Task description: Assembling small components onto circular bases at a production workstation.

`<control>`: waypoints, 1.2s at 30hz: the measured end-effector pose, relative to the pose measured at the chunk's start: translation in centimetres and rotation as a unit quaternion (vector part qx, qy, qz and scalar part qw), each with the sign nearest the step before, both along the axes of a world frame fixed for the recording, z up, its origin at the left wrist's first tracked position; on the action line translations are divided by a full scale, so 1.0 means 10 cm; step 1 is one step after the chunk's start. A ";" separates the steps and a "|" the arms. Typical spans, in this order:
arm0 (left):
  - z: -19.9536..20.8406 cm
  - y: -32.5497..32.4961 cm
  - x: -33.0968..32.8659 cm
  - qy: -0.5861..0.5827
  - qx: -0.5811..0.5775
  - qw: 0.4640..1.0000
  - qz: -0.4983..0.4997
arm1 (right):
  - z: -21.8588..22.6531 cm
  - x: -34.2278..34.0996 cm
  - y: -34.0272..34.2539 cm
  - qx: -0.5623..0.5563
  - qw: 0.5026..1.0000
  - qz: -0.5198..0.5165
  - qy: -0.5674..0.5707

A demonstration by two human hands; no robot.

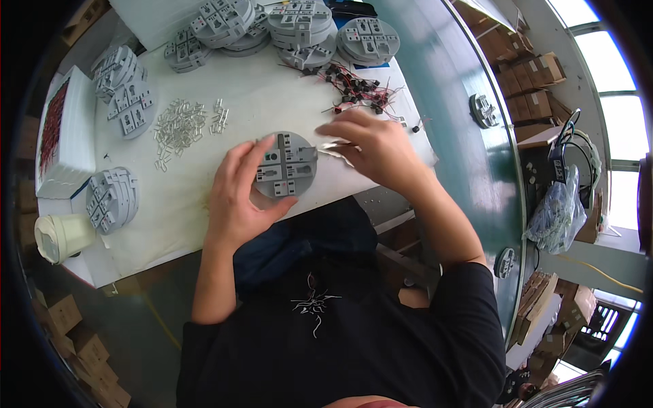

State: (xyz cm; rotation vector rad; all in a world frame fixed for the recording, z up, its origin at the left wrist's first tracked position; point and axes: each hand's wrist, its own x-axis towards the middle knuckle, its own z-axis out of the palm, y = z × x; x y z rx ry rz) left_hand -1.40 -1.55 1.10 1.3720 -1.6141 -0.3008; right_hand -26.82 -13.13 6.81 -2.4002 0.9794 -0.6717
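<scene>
My left hand (238, 187) curls around the near-left rim of a round grey plastic disc (304, 170), gripping it between thumb and fingers. The disc's face carries raised blocks, slots and a cross-shaped channel. Just right of its rim, my right hand (364, 144) is closed on a slim silvery metal tool (329, 145), whose tip is close to the disc edge. Part of that tool is hidden by my fingers, so its exact kind cannot be made out. Beyond the right hand lies a pile of small black parts with red and black wires (364, 88).
Small clear tubular pieces (178, 128) lie loose left of the disc. Stacked grey discs (299, 26) stand at the back, with more (112, 198) at the left. A white foam box (73, 139) and a cream lidded container (62, 236) sit at the left edge. A green surface (456, 136) runs along the right.
</scene>
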 end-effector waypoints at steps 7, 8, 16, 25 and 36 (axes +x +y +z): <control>-0.10 -0.03 0.00 -0.045 0.010 0.998 -0.037 | -0.21 -1.03 -0.18 -0.017 0.951 -0.283 0.123; -0.08 -0.05 -0.03 -0.046 0.031 0.998 -0.038 | -0.31 -1.12 -0.20 -0.013 0.956 -0.269 0.114; 0.13 -0.04 -0.05 -0.037 0.003 0.999 -0.012 | 0.05 -0.56 0.09 0.351 0.862 -0.177 -0.321; 0.40 -0.11 -0.08 0.071 0.066 0.993 -0.074 | -0.09 0.32 0.44 0.498 0.801 -0.011 -0.333; 0.22 -0.17 0.00 0.357 0.191 0.895 -0.185 | -0.11 0.39 0.45 0.266 0.930 0.044 -0.252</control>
